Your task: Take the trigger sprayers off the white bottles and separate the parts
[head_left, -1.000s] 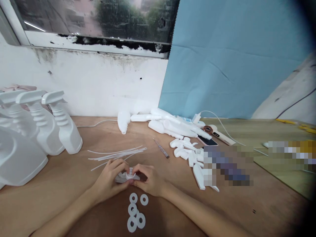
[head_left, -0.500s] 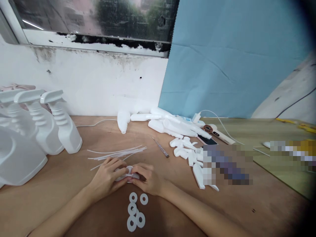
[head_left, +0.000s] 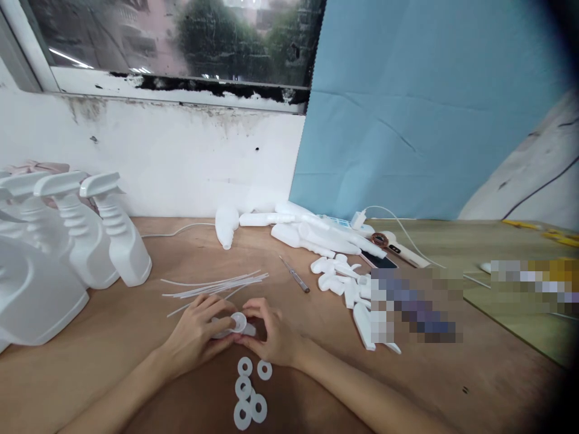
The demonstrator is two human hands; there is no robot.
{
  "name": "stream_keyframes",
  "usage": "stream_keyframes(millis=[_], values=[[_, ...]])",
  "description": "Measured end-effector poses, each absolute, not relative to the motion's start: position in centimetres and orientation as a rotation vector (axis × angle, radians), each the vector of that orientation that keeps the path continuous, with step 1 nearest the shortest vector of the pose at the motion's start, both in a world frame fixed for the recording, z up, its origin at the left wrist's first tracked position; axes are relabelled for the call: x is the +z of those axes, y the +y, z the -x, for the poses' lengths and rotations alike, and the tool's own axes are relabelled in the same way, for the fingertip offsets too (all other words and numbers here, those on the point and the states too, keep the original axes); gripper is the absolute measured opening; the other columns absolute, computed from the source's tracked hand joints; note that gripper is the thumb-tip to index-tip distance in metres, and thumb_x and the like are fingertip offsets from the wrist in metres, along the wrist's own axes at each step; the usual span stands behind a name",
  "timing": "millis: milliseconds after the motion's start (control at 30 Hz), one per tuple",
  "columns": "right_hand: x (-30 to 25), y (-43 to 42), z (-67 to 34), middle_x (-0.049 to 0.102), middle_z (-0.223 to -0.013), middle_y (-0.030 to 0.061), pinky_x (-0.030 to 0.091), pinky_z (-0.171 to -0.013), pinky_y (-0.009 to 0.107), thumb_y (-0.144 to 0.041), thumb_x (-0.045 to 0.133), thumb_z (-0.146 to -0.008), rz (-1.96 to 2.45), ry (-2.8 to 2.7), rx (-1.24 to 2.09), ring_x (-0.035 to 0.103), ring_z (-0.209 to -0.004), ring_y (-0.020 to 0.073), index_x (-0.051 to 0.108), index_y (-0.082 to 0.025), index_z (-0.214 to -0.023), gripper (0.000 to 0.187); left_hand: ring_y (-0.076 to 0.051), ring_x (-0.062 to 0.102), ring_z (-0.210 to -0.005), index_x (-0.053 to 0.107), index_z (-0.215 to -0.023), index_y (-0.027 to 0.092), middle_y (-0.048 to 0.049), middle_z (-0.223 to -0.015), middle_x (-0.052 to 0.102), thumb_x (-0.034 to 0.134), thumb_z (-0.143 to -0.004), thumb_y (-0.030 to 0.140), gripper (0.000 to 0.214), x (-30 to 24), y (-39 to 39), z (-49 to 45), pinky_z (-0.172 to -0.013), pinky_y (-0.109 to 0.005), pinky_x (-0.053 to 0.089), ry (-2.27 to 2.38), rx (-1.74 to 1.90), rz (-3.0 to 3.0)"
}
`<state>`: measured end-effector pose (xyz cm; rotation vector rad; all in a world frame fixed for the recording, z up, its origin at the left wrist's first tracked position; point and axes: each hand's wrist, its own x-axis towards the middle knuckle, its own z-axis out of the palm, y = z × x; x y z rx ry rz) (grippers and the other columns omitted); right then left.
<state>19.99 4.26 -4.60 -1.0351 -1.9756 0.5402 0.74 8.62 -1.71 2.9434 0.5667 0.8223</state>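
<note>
Between my hands is a small white plastic sprayer part (head_left: 239, 322) with a round, open collar facing up. My left hand (head_left: 199, 331) grips it from the left, fingers curled over it and thumb at its near side. From the right, my right hand (head_left: 274, 337) pinches its near edge, with the index finger arched beside the collar. Several flat white washers (head_left: 237, 384) lie just in front of the hands, some overlapping. Thin white tubes (head_left: 226, 283) are spread in a loose bunch beyond my left hand.
White spray bottles (head_left: 129, 253) stand at left. A small screwdriver (head_left: 296, 277) lies past my right hand. Farther right are small white trigger parts (head_left: 332, 281), a pile of white sprayer shells (head_left: 312, 235), a phone (head_left: 380, 260) and a handheld fan (head_left: 400, 248). A blurred patch covers part of the right side.
My right fingers have lifted off the top of the collar, which now shows more fully. The whole view has shifted slightly; the washers and tubes lie as before.
</note>
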Motion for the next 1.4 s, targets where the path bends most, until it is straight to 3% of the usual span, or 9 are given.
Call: stream_keyframes(millis=[133, 267, 400, 600, 767, 867, 1033, 1267, 1400], values=[[-4.5, 4.1, -20.2, 0.062, -0.101, 0.0086, 0.047, -0.077, 0.029, -0.026, 0.061, -0.075, 1.006, -2.013, 0.532, 0.061, -0.093, 0.0182, 0.038, -0.019, -0.109, 0.042, -0.017, 0.053, -0.084, 0.055, -0.083, 0.019, -0.0047, -0.094, 0.062, 0.049, -0.084, 0.029, 0.012, -1.8, 8.5, -0.8, -0.074, -0.03, 0.037, 0.626, 0.776, -2.863], [-4.2, 4.3, -20.8, 0.058, -0.108, 0.0102, 0.045, -0.085, 0.032, -0.016, 0.045, -0.08, 0.92, -2.018, 0.502, 0.056, -0.101, 0.0178, 0.036, -0.017, -0.116, 0.037, -0.017, 0.054, -0.08, 0.053, -0.087, 0.019, -0.0045, -0.089, 0.061, 0.048, -0.084, 0.026, 0.009, -2.2, 8.4, -0.9, -0.073, -0.03, 0.038, 0.726, 0.766, -2.841], [-4.6, 5.9, -21.3, 0.06, -0.102, 0.0081, 0.045, -0.084, 0.034, -0.008, 0.032, -0.085, 1.189, -1.924, 0.252, 0.056, -0.097, 0.0172, 0.043, -0.019, -0.111, 0.029, -0.017, 0.054, -0.077, 0.055, -0.09, 0.02, -0.004, -0.087, 0.061, 0.047, -0.083, 0.024, 0.011, -2.3, 8.3, -1.1, -0.071, -0.03, 0.038, 0.738, 0.8, -2.893], [-5.4, 9.1, -21.7, 0.059, -0.098, 0.0098, 0.044, -0.08, 0.042, -0.009, 0.043, -0.082, 1.318, -2.054, 0.048, 0.049, -0.093, 0.0244, 0.057, -0.02, -0.102, 0.027, -0.018, 0.053, -0.078, 0.053, -0.077, 0.018, -0.0051, -0.086, 0.061, 0.052, -0.08, 0.035, 0.017, -1.8, 7.9, -1.3, -0.072, -0.031, 0.038, 0.744, 0.86, -2.91], [-5.9, 10.0, -21.5, 0.057, -0.083, 0.0087, 0.045, -0.074, 0.039, -0.011, 0.045, -0.084, 1.356, -2.075, 0.017, 0.048, -0.086, 0.0239, 0.062, -0.021, -0.084, 0.019, -0.018, 0.053, -0.076, 0.051, -0.081, 0.019, -0.0041, -0.085, 0.06, 0.044, -0.084, 0.022, 0.008, -2.0, 7.8, -1.4, -0.071, -0.032, 0.038, 0.86, 0.787, -2.898], [-6.0, 9.8, -21.5, 0.056, -0.083, 0.0091, 0.044, -0.075, 0.04, -0.012, 0.044, -0.085, 1.341, -2.036, 0.057, 0.049, -0.086, 0.0245, 0.061, -0.02, -0.084, 0.019, -0.019, 0.054, -0.079, 0.051, -0.091, 0.02, -0.0043, -0.091, 0.06, 0.044, -0.082, 0.019, 0.011, -2.1, 7.8, -1.3, -0.071, -0.032, 0.039, 0.858, 0.758, -2.848], [-5.5, 8.9, -21.4, 0.056, -0.09, 0.0073, 0.044, -0.076, 0.036, -0.016, 0.038, -0.088, 1.249, -1.875, 0.214, 0.053, -0.084, 0.0203, 0.056, -0.02, -0.093, 0.02, -0.019, 0.055, -0.081, 0.05, -0.091, 0.02, -0.0037, -0.088, 0.059, 0.048, -0.078, 0.018, 0.013, -2.2, 7.8, -1.3, -0.071, -0.031, 0.043, 0.872, 0.753, -2.664], [-3.9, 7.0, -18.4, 0.059, -0.079, 0.0031, 0.048, -0.066, 0.027, -0.028, 0.032, -0.092, 1.098, -1.539, 0.502, 0.058, -0.071, 0.0146, 0.04, -0.021, -0.089, 0.011, -0.018, 0.056, -0.081, 0.05, -0.091, 0.019, -0.0051, -0.089, 0.057, 0.05, -0.078, 0.019, 0.013, -2.5, 7.8, -1.5, -0.071, -0.029, 0.046, 0.847, 0.746, -2.548], [-3.1, 5.8, -17.2, 0.061, -0.077, 0.0024, 0.047, -0.071, 0.027, -0.028, 0.04, -0.09, 0.934, -1.438, 0.826, 0.059, -0.073, 0.0144, 0.043, -0.021, -0.085, 0.009, -0.018, 0.056, -0.08, 0.05, -0.092, 0.02, -0.0042, -0.088, 0.058, 0.049, -0.08, 0.024, 0.012, -2.8, 7.9, -1.5, -0.069, -0.027, 0.045, 0.894, 0.758, -2.515]])
